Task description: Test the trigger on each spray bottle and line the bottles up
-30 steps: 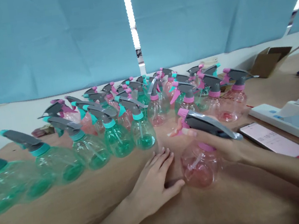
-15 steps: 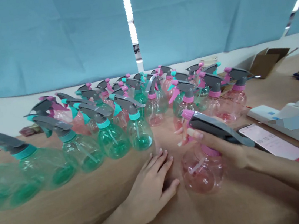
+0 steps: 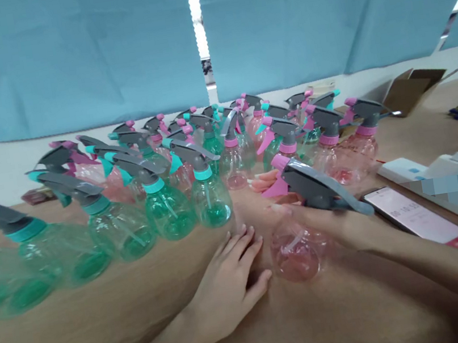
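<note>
My left hand [image 3: 231, 283] lies flat on the table, palm down with its fingers loosely spread, holding nothing. To its right a clear pink spray bottle [image 3: 296, 247] stands on the table, with a grey head and a pink trigger. My right hand [image 3: 299, 210] is around this bottle's neck, its thumb on the near side and its fingers reaching past the far side below the trigger. The hand hides the pink collar. Just beyond my left fingertips is a green spray bottle [image 3: 211, 200] with a turquoise collar.
Several green spray bottles [image 3: 121, 227] line the left, with pink and green ones crowded behind. On the right lie a phone [image 3: 411, 213] with a timer and a white power strip [image 3: 401, 171]. An open cardboard box [image 3: 413, 92] stands farther back. Blue cloth [image 3: 66, 58] hangs behind.
My right hand has slid from the spray head down to the neck, and its fingers have straightened. The bottle sits slightly farther left and back. My left hand stays in place.
</note>
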Motion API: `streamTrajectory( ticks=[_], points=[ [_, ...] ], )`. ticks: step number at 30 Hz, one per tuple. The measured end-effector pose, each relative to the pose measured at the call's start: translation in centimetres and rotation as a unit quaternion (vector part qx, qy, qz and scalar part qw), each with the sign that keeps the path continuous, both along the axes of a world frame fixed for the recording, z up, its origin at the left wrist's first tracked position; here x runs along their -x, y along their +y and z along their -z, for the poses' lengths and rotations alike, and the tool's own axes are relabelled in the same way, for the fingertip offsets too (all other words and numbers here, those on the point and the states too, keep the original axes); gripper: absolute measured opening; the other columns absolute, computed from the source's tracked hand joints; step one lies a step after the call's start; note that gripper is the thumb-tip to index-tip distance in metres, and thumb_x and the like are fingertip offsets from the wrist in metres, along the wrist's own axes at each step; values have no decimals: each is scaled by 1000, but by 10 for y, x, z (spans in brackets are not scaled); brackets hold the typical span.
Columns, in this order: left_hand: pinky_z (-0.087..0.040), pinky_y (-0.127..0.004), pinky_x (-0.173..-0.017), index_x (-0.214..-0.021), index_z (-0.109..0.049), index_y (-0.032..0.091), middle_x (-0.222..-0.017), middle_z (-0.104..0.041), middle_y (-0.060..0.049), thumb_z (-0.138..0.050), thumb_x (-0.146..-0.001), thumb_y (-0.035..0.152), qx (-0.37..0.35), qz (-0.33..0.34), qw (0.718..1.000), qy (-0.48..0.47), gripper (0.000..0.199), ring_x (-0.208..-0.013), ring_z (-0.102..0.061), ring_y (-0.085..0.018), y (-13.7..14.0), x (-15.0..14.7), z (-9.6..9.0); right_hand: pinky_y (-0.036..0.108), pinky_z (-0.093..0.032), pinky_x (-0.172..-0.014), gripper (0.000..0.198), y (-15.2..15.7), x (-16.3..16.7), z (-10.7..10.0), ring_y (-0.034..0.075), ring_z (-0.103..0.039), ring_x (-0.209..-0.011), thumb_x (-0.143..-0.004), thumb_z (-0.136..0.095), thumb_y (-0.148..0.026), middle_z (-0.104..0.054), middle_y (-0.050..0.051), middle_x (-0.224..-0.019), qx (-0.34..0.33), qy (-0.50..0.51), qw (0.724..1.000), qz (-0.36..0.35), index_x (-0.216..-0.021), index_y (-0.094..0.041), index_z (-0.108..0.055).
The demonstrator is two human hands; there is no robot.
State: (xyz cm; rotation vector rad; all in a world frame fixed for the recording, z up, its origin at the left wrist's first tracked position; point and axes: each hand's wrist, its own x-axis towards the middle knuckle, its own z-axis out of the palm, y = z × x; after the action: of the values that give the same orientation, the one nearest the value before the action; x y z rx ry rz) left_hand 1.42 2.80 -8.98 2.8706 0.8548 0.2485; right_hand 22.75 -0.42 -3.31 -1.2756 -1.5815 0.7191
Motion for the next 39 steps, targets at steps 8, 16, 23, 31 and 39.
streamTrajectory(
  ticks=[8, 16, 23, 31, 39],
  points=[
    [-29, -45, -110, -138, -43, 16, -147, -38, -8, -49, -95, 39, 3, -3, 1000, -7, 49, -136, -33, -26, 0, 0, 0, 30, -55, -59, 23, 3, -5, 14, 21, -68, -74, -76, -65, -46, -69, 4, -80, 65, 35, 997, 3, -79, -23, -63],
    [-28, -44, -111, -138, -42, 15, -147, -39, -10, -50, -95, 37, 5, 2, 1000, -8, 49, -136, -32, -25, 0, 0, -1, 36, -56, -64, 15, 0, -1, 1, 23, -67, -74, -76, -62, -38, -68, 4, -73, 52, -13, 999, 2, -78, -23, -64],
    [-28, -45, -111, -138, -41, 17, -147, -39, -9, -49, -95, 38, 3, 0, 1000, -1, 48, -136, -32, -24, 0, 0, -3, 32, -55, -60, 6, -2, 1, -5, 20, -65, -69, -73, -60, -28, -65, 2, -66, 17, -35, 999, 17, -72, -23, -62],
    [-29, -44, -111, -138, -42, 15, -147, -39, -9, -49, -95, 38, 1, 0, 1000, -3, 49, -136, -32, -24, 0, 0, -1, 32, -52, -56, 12, -5, 7, -17, 20, -63, -61, -65, -51, -29, -55, 0, -55, 40, -61, 997, 37, -58, -25, -42],
    [-28, -44, -111, -138, -42, 15, -147, -39, -9, -49, -95, 38, -1, 2, 1000, -12, 49, -136, -32, -25, 1, 0, 1, 31, -52, -55, 9, -8, 8, -20, 19, -61, -59, -61, -52, -29, -60, 1, -59, 71, -75, 990, 95, -60, -24, -44]
  ],
)
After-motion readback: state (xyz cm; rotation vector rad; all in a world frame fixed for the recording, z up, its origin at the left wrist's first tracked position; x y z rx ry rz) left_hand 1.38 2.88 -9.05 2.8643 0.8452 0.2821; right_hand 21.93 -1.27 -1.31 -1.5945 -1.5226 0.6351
